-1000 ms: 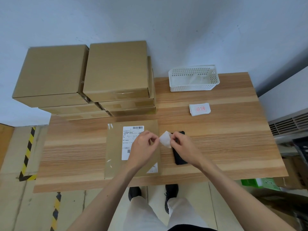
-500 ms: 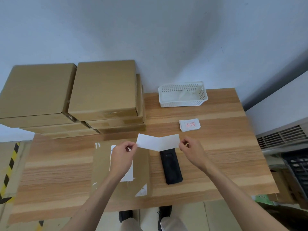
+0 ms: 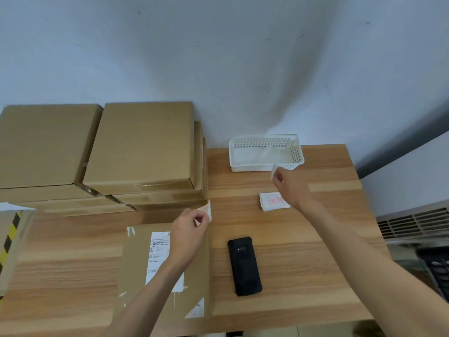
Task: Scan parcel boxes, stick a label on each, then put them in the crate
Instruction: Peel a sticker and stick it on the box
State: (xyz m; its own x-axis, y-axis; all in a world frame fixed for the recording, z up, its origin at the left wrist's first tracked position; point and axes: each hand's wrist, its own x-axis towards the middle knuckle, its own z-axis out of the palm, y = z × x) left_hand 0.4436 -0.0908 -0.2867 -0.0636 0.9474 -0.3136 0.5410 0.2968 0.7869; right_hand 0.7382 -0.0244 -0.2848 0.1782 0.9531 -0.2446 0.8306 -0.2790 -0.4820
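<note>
The parcel (image 3: 167, 268) lay flat under the left hand (image 3: 188, 235), whose fingers pinched a label (image 3: 209, 213) above its far edge. Right of the parcel, the right hand (image 3: 290, 188) pinched white backing (image 3: 274, 171) near the basket (image 3: 266, 153).

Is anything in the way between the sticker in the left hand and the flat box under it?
Nothing visible is. The left hand pinches the sticker just above the far right corner of the flat parcel box. The box's top beneath it looks bare; the shipping label lies further left, and the black scanner rests beside the box on the table.
</note>
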